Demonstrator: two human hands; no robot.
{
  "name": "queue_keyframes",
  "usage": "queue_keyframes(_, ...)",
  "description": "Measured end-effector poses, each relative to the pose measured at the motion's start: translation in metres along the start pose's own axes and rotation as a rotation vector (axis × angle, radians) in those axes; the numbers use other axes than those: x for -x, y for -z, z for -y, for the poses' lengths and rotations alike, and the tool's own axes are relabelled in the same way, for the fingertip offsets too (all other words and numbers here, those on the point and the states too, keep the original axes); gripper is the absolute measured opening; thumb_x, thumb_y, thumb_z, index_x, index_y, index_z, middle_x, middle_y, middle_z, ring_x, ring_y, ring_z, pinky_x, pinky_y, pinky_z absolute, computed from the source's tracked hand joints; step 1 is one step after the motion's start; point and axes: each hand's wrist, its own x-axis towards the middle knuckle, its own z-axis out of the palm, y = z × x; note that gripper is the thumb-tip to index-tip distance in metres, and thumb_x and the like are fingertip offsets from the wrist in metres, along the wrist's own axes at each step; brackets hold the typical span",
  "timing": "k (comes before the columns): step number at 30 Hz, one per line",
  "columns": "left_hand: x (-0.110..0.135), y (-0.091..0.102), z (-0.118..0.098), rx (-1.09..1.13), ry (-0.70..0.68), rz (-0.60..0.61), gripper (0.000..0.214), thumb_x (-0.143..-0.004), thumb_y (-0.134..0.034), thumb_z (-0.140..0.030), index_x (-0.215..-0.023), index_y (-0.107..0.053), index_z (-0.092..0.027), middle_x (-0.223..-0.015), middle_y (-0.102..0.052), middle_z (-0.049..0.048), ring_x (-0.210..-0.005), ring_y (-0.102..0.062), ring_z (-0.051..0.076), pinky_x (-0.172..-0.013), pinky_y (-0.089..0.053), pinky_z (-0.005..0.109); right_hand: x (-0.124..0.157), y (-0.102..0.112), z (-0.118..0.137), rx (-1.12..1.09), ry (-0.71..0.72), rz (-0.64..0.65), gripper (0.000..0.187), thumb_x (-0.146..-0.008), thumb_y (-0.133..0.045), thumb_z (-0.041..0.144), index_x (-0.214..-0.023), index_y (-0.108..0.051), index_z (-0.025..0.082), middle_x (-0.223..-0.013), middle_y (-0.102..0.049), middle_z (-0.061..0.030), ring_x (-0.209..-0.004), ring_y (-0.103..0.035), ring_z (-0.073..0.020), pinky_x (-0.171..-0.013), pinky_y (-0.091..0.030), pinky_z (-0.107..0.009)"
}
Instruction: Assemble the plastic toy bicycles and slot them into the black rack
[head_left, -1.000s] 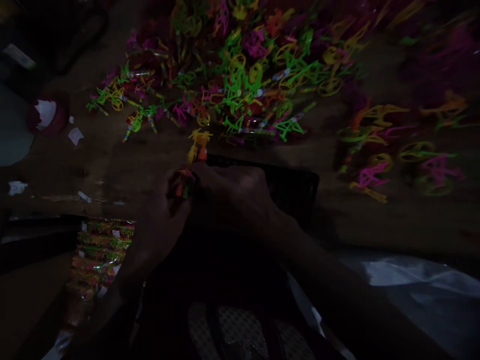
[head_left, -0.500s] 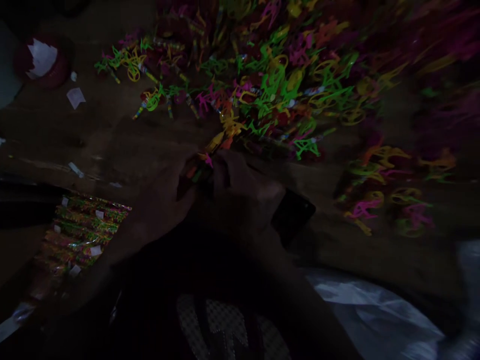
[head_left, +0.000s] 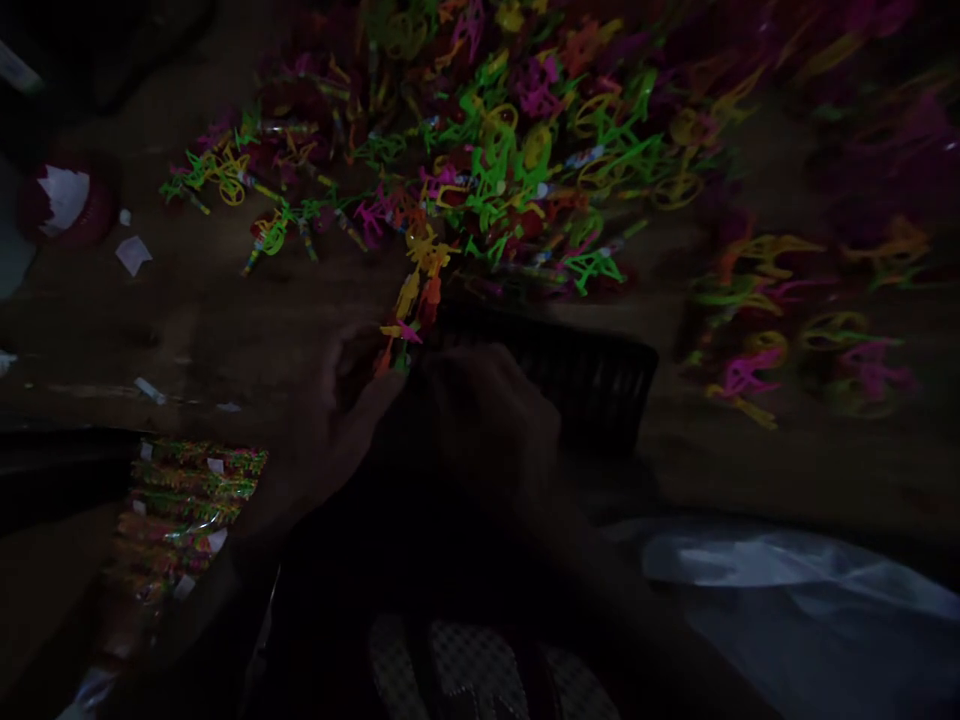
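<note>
The scene is very dark. My left hand is closed around small plastic toys in orange, yellow and pink, which stick up past its fingers. Beside it, my right hand has its fingers curled in; what they hold, if anything, is lost in shadow. A dark slotted basket lies just beyond and to the right of my right hand, partly hidden by it. Past both hands spreads a big heap of bright plastic toys, some with striped tubes attached.
A red container with white paper stands at the far left, with paper scraps near it. At lower left lie shiny packs of the colourful toys. More toys lie right, above a clear plastic sheet.
My right hand has drawn slightly down, and more of the dark basket shows beside it. More of the toys at my left hand are visible. The view has shifted a little.
</note>
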Motion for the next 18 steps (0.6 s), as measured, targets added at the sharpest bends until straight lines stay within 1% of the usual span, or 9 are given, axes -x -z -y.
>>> queue_keyframes(2, 0.001, -0.003, -0.004, -0.039, -0.022, -0.006, 0.032, -0.098, -0.056, -0.039, -0.126, -0.056, -0.024, -0.132, -0.068, 0.0063, -0.126, -0.063, 0.021, -0.105, -0.053, 0.034, 0.008, -0.004, -0.003, 0.032, 0.038, 0.036, 0.017, -0.093, -0.055, 0.021, -0.104, -0.067, 0.02, -0.1, -0.073, -0.0099, -0.088, -0.065, -0.0242, -0.073, -0.046, -0.036)
queue_keyframes(4, 0.001, -0.004, -0.008, -0.112, -0.026, -0.004, 0.033, -0.1, -0.052, -0.043, -0.127, -0.058, -0.025, -0.13, -0.069, 0.0056, -0.124, -0.064, 0.02, -0.102, -0.055, 0.033, 0.01, -0.01, -0.005, 0.072, 0.061, 0.063, 0.019, -0.091, -0.056, 0.02, -0.105, -0.068, 0.018, -0.103, -0.072, -0.012, -0.091, -0.062, -0.0264, -0.077, -0.043, -0.039)
queue_keyframes(7, -0.002, -0.004, -0.006, -0.183, 0.003, -0.001, 0.038, -0.1, -0.052, -0.045, -0.13, -0.059, -0.023, -0.13, -0.069, 0.0068, -0.122, -0.065, 0.022, -0.103, -0.054, 0.034, 0.007, -0.018, -0.01, 0.077, 0.065, 0.129, 0.022, -0.09, -0.054, 0.018, -0.106, -0.069, 0.018, -0.098, -0.071, -0.0101, -0.091, -0.058, -0.026, -0.076, -0.039, -0.039)
queue_keyframes(9, -0.004, -0.002, -0.002, -0.191, -0.008, -0.006, 0.04, -0.099, -0.054, -0.043, -0.133, -0.057, -0.023, -0.132, -0.068, 0.0074, -0.126, -0.063, 0.022, -0.106, -0.052, 0.035, 0.004, -0.02, -0.014, 0.042, 0.083, 0.177, 0.026, -0.089, -0.054, 0.016, -0.109, -0.07, 0.019, -0.096, -0.07, -0.009, -0.092, -0.056, -0.0257, -0.077, -0.038, -0.038)
queue_keyframes(11, -0.007, 0.0, 0.002, -0.191, -0.007, 0.008, 0.041, -0.098, -0.056, -0.043, -0.134, -0.057, -0.024, -0.132, -0.068, 0.0068, -0.126, -0.063, 0.023, -0.103, -0.053, 0.034, 0.003, -0.021, -0.018, -0.021, 0.108, 0.214, 0.029, -0.089, -0.052, 0.013, -0.111, -0.07, 0.019, -0.095, -0.07, -0.0092, -0.091, -0.056, -0.0253, -0.078, -0.038, -0.038)
queue_keyframes(13, -0.008, 0.0, 0.004, -0.189, 0.015, 0.016, 0.042, -0.096, -0.058, -0.044, -0.134, -0.058, -0.025, -0.128, -0.07, 0.006, -0.12, -0.066, 0.022, -0.096, -0.057, 0.033, 0.004, -0.022, -0.021, -0.078, 0.124, 0.225, 0.03, -0.09, -0.049, 0.012, -0.111, -0.069, 0.018, -0.097, -0.07, -0.0103, -0.091, -0.056, -0.0253, -0.079, -0.039, -0.038)
queue_keyframes(15, -0.009, -0.002, 0.003, -0.183, 0.035, 0.004, 0.041, -0.095, -0.06, -0.045, -0.131, -0.06, -0.026, -0.124, -0.072, 0.0051, -0.115, -0.069, 0.022, -0.091, -0.058, 0.031, 0.006, -0.025, -0.022, -0.103, 0.129, 0.206, 0.029, -0.089, -0.049, 0.012, -0.11, -0.069, 0.016, -0.098, -0.07, -0.0118, -0.091, -0.056, -0.026, -0.079, -0.04, -0.038)
queue_keyframes(18, -0.013, -0.004, -0.002, -0.187, 0.057, -0.006, 0.035, -0.093, -0.062, -0.042, -0.125, -0.064, -0.027, -0.12, -0.073, 0.0043, -0.112, -0.069, 0.021, -0.085, -0.059, 0.029, 0.008, -0.028, -0.021, -0.115, 0.114, 0.184, 0.027, -0.088, -0.049, 0.013, -0.108, -0.068, 0.013, -0.094, -0.07, -0.0129, -0.089, -0.057, -0.0273, -0.078, -0.042, -0.04)
